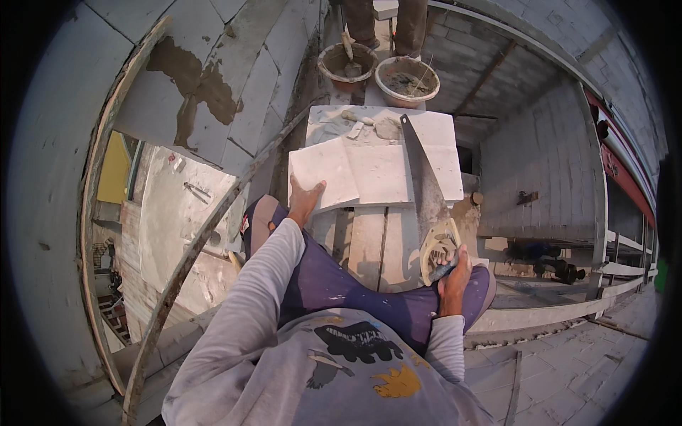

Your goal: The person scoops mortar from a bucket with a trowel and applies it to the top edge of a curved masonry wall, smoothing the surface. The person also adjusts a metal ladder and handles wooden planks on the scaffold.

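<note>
White block [323,170], chalky, straight-edged, mid-frame; left hand [306,201] spread on its edge, right hand [453,277] clenched round saw [430,199] handle; gapped planks [366,245] below.

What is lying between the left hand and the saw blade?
In the head view, white blocks lie between the left hand and the saw blade.

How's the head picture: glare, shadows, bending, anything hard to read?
Head view: bright light nearly washes out the white block at the left hand; the right hand and saw read clearly; dark objects at right are too shadowed to identify; the wooden strip at left bows, likely lens distortion; corners go black.
</note>
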